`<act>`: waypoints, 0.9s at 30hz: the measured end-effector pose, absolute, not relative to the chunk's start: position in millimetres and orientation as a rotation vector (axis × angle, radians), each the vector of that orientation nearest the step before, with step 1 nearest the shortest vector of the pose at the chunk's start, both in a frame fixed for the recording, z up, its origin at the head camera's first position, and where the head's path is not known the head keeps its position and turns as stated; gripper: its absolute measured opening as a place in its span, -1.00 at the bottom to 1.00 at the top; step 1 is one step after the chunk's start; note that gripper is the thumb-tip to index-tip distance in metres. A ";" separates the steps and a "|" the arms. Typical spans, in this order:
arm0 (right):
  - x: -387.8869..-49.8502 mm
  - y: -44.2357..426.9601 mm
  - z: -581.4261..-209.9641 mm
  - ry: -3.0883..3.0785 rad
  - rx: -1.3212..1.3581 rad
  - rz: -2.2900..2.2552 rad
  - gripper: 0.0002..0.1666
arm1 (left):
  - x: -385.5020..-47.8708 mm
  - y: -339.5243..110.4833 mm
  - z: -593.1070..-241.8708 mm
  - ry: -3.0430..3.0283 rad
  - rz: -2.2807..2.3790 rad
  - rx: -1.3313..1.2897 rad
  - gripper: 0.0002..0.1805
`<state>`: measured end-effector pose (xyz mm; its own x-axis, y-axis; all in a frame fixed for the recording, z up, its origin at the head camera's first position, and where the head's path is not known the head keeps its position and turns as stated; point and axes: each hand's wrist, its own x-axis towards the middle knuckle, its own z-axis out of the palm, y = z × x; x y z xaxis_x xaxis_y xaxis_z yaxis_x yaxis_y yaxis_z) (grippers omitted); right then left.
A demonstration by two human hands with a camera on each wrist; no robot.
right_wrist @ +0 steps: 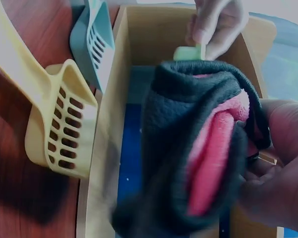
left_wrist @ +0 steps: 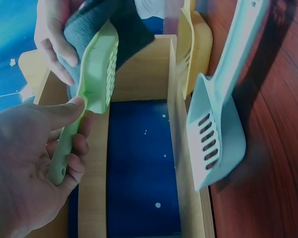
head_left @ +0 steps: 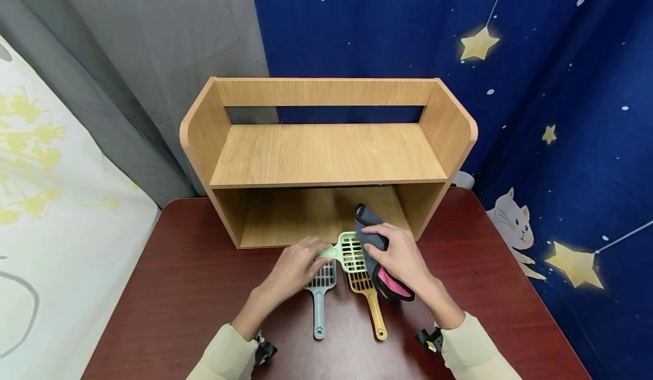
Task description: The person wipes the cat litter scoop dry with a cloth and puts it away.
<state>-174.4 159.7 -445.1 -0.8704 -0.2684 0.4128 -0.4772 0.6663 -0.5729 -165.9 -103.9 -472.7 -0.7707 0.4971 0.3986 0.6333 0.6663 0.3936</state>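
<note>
Green scoop (left_wrist: 97,74): between the hands, long axis running crosswise, handle leftward, slotted head rightward.
Left hand (head_left: 301,261): I have it curled round that handle, so it's nearer.
Blue scoop (head_left: 318,306): on the table (head_left: 204,312), between the hands.
Yellow scoop (head_left: 374,309): likewise, just right.
Cloth (right_wrist: 171,144): at the green head's right side.
Right hand (head_left: 400,255): I'm gripping the cloth.
Writing: none I can read.

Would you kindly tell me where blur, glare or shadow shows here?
Head view: soft glare on the table near the bottom edge; left wrist: dark shadow beside the blue scoop; right wrist: lower end of the cloth blurred, shadow below the yellow scoop.
</note>
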 end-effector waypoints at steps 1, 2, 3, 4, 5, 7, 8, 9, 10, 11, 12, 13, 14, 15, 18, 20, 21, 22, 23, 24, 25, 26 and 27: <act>-174.0 162.8 -443.5 -2.582 0.592 1.015 -0.63 | -165.9 -105.1 -472.4 -2.622 -0.764 -0.912 -0.69; -173.7 165.8 -442.0 -2.573 0.591 1.019 -0.62 | -165.8 -106.3 -472.2 -2.618 -0.762 -0.916 -0.69; -173.3 168.7 -440.6 -2.563 0.592 1.030 -0.62 | -165.7 -107.4 -472.0 -2.616 -0.760 -0.919 -0.69; -173.0 171.6 -439.2 -2.555 0.589 1.038 -0.61 | -165.6 -108.6 -472.0 -2.617 -0.755 -0.921 -0.69; -172.8 174.4 -437.9 -2.547 0.587 1.045 -0.60 | -165.3 -109.9 -472.1 -2.619 -0.753 -0.919 -0.69; -172.8 180.1 -435.3 -2.534 0.574 1.066 -0.59 | -164.6 -112.5 -472.5 -2.630 -0.746 -0.912 -0.70; -173.0 183.0 -434.3 -2.532 0.567 1.081 -0.58 | -164.2 -113.9 -472.8 -2.636 -0.745 -0.907 -0.70; -173.5 186.0 -433.3 -2.532 0.561 1.099 -0.58 | -163.8 -115.7 -473.3 -2.641 -0.746 -0.903 -0.70; -174.0 188.9 -432.2 -2.532 0.554 1.121 -0.58 | -163.4 -117.5 -473.5 -2.645 -0.746 -0.902 -0.71; -174.7 191.8 -431.2 -2.534 0.551 1.142 -0.58 | -163.1 -119.1 -473.4 -2.648 -0.748 -0.903 -0.71; -175.5 195.0 -430.5 -2.536 0.547 1.163 -0.58 | -163.0 -120.9 -473.3 -2.650 -0.743 -0.907 -0.71; -176.4 197.9 -430.1 -2.538 0.546 1.187 -0.58 | -162.7 -122.7 -473.2 -2.651 -0.744 -0.911 -0.71; -177.3 200.7 -429.8 -2.537 0.549 1.207 -0.58 | -162.5 -124.4 -473.0 -2.650 -0.741 -0.917 -0.72; -178.2 203.6 -429.7 -2.534 0.554 1.226 -0.58 | -162.4 -126.2 -472.7 -2.649 -0.736 -0.925 -0.72; -181.5 211.5 -430.9 -2.510 0.601 1.260 -0.57 | -162.0 -130.5 -471.2 -2.647 -0.728 -0.951 -0.74; -184.1 215.3 -431.7 -2.482 0.650 1.286 -0.57 | -161.7 -132.8 -470.0 -2.649 -0.733 -0.971 -0.75; -185.6 216.8 -432.0 -2.466 0.678 1.301 -0.57 | -161.5 -133.6 -469.2 -2.652 -0.739 -0.981 -0.75; -187.1 217.7 -432.1 -2.452 0.707 1.314 -0.57 | -161.2 -134.1 -468.3 -2.654 -0.747 -0.992 -0.74; -188.8 218.4 -432.5 -2.439 0.734 1.325 -0.58 | -160.9 -134.6 -467.5 -2.656 -0.757 -1.002 -0.74; -190.6 218.5 -432.8 -2.426 0.759 1.335 -0.58 | -160.7 -134.8 -466.5 -2.658 -0.768 -1.010 -0.74; -192.6 218.2 -433.1 -2.414 0.781 1.342 -0.58 | -160.4 -134.8 -465.4 -2.659 -0.785 -1.025 -0.74; -194.5 217.7 -433.7 -2.404 0.800 1.356 -0.58 | -160.3 -134.5 -464.5 -2.658 -0.798 -1.041 -0.74; -196.3 216.8 -434.2 -2.401 0.810 1.362 -0.58 | -159.9 -134.1 -463.4 -2.653 -0.810 -1.059 -0.73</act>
